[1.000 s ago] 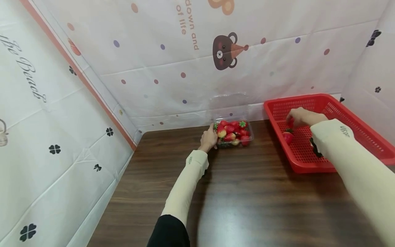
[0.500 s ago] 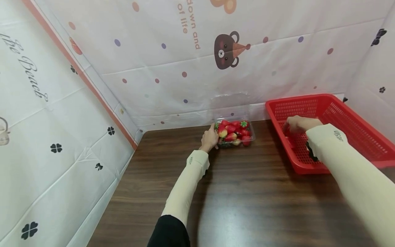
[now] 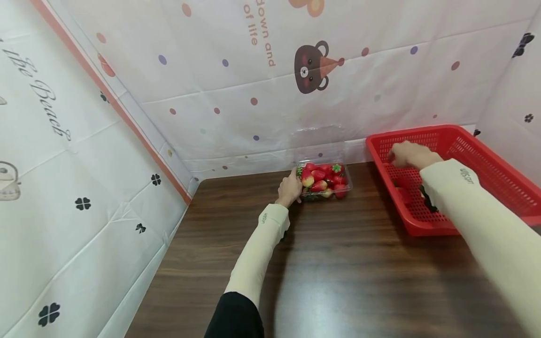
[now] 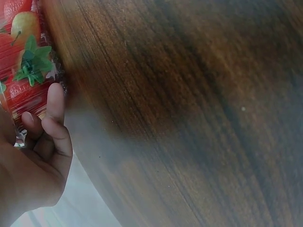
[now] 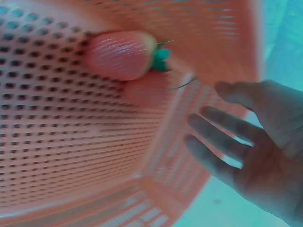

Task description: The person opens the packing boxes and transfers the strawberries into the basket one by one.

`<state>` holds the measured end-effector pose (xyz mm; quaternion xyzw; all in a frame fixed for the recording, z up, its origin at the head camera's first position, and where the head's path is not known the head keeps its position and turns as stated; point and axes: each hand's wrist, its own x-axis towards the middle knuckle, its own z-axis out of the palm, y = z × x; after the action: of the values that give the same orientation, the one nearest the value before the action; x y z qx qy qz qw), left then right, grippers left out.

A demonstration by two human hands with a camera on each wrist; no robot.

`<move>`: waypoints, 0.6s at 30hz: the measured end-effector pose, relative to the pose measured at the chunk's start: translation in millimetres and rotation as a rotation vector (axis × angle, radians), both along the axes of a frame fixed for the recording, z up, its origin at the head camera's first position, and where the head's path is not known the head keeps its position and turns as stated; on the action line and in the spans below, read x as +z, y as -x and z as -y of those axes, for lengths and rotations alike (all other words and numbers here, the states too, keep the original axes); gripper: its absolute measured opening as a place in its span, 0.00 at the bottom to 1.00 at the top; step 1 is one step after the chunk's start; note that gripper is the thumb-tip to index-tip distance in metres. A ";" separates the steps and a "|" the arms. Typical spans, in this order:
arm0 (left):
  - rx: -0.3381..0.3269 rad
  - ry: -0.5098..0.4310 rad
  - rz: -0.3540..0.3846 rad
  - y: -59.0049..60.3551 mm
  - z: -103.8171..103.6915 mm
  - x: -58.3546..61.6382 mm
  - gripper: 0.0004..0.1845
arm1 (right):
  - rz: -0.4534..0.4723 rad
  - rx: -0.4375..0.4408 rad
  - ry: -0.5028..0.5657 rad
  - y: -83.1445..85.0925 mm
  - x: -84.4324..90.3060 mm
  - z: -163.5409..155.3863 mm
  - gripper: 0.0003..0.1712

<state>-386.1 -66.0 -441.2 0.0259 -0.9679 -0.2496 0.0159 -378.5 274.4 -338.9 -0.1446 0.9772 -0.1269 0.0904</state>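
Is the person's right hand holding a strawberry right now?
No, in the right wrist view the right hand has its fingers spread and empty, while a strawberry lies apart from it in the red basket.

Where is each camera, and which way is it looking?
Head: worn on the head, it looks forward and down at the table, showing both sleeves, the left hand on the clear box of strawberries and the right hand over the red basket.
Left wrist: looks along the left hand at the box and the wood.
Right wrist: looks past open fingers into the basket, at a strawberry.
Shared: head and left wrist both show the box; head and right wrist the basket.
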 end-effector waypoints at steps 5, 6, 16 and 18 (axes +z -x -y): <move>0.008 -0.005 -0.006 0.6 -0.9 0.8 0.26 | -0.152 -0.006 -0.030 8.7 28.7 36.6 0.19; 0.011 -0.003 -0.007 1.0 -0.9 0.6 0.26 | -0.168 0.007 -0.038 9.7 32.7 46.5 0.18; 0.011 -0.014 -0.002 0.0 -1.3 0.3 0.26 | -0.153 0.284 -0.042 6.6 16.0 143.6 0.17; 0.015 -0.011 0.003 -0.3 -1.9 -0.6 0.26 | -0.134 0.329 -0.054 4.7 7.1 157.5 0.18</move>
<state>-385.8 -64.0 -441.8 0.0338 -0.9662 -0.2549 0.0164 -383.2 116.9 -331.9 -0.3080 0.9473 -0.0741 0.0482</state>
